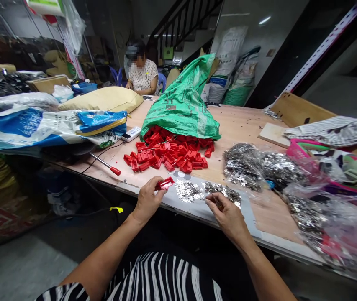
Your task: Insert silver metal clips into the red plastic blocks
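Observation:
My left hand (148, 200) is closed on a small red plastic housing (166, 183), an open box shape tilted with its hollow side up. My right hand (228, 215) has thumb and fingers pinched together at the edge of a pile of small flat metal pieces (227, 193). Whatever is between those fingertips is too small to make out. Between the hands lies a second pile of shiny metal pieces (188, 191) on a grey sheet (249, 215). Beyond them, many red housings (168, 154) spill from a green woven sack (181, 113).
Clear bags of metal parts (244, 165) lie to the right, beside a pink basket (300, 148). A red-tipped lever (114, 170) sticks out at the left. Blue-white sacks (24, 125) and a tan sack (103, 99) lie further left. Across the table sits another person (147, 77).

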A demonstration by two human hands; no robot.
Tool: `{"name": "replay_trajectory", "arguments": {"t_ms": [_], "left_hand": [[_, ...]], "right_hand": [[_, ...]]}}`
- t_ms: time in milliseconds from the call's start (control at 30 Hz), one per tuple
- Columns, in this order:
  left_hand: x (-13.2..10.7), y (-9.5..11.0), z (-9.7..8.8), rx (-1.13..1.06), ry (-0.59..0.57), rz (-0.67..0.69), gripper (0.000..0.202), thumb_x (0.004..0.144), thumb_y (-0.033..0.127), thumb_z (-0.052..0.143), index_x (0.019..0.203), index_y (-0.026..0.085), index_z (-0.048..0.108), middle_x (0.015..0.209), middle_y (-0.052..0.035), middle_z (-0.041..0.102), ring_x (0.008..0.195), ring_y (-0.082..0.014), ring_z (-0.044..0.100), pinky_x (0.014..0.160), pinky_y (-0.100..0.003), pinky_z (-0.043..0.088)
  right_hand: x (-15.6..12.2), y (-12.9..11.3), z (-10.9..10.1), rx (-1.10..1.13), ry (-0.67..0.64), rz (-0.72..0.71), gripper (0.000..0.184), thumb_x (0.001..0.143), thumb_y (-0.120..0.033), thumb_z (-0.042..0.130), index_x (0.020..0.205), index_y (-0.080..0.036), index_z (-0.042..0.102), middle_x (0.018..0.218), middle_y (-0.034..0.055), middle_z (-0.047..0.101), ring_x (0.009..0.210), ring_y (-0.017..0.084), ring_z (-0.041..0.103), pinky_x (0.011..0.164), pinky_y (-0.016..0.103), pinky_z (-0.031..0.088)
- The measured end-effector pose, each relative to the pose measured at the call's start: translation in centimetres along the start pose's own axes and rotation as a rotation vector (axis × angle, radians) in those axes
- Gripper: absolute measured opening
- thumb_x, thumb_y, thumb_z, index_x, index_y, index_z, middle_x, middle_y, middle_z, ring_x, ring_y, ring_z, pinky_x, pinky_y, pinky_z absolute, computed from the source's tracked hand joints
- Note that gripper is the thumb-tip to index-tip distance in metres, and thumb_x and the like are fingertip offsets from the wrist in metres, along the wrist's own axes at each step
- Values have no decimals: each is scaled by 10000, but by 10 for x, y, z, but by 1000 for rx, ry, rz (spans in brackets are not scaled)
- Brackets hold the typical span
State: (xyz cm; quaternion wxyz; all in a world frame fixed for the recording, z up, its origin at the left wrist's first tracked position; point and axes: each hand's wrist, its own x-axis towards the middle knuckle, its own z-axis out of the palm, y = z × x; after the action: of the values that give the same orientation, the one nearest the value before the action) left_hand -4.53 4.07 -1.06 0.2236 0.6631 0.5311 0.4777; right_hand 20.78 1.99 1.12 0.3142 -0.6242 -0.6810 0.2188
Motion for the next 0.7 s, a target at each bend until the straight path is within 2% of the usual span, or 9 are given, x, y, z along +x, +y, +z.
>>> {"name": "replay_trajectory", "arguments": {"t_ms": [67, 167, 433, 533, 700], "left_hand": [[-5, 11, 2, -10, -36, 23, 331, 793, 142, 602, 1111, 215, 548, 1039, -48, 653, 909, -181, 646, 871, -327, 517], [-11, 22, 5, 10, -81, 66, 399, 783, 122, 611, 1163, 220, 539, 1086, -66, 656, 943, -206, 642, 906, -358, 499], [-22, 45, 8, -22, -172, 148, 324, 773, 78, 597, 1070, 206, 620, 1028, -59, 679, 948, -205, 625, 882, -340, 490], [-24, 50, 8, -83, -195, 121, 304, 779, 101, 607, 1063, 207, 631, 1007, -51, 682, 901, -191, 628, 858, -328, 498], [-27, 50, 10, -250, -221, -3, 280, 766, 145, 641, 1035, 219, 653, 1002, -42, 687, 861, -186, 643, 811, -310, 523]], "right_hand": [[-2, -10, 2, 57, 0, -23, 232, 834, -431, 528, 836, -213, 607, 746, 15, 673, 603, 149, 583, 572, 246, 436], [-6, -24, 6, 124, -15, -60, 250, 852, -437, 528, 839, -204, 617, 714, 9, 649, 565, 131, 534, 543, 232, 415], [-11, -38, 16, 171, -33, -94, 207, 878, -394, 535, 875, -209, 628, 664, -16, 614, 535, 118, 483, 524, 222, 383], [-14, -37, 18, 200, -32, -93, 208, 881, -394, 531, 878, -209, 625, 698, -6, 641, 542, 121, 508, 529, 223, 398], [-20, -35, 17, 229, -25, -79, 217, 876, -405, 539, 883, -205, 623, 739, 17, 670, 553, 131, 536, 535, 235, 414]]}}
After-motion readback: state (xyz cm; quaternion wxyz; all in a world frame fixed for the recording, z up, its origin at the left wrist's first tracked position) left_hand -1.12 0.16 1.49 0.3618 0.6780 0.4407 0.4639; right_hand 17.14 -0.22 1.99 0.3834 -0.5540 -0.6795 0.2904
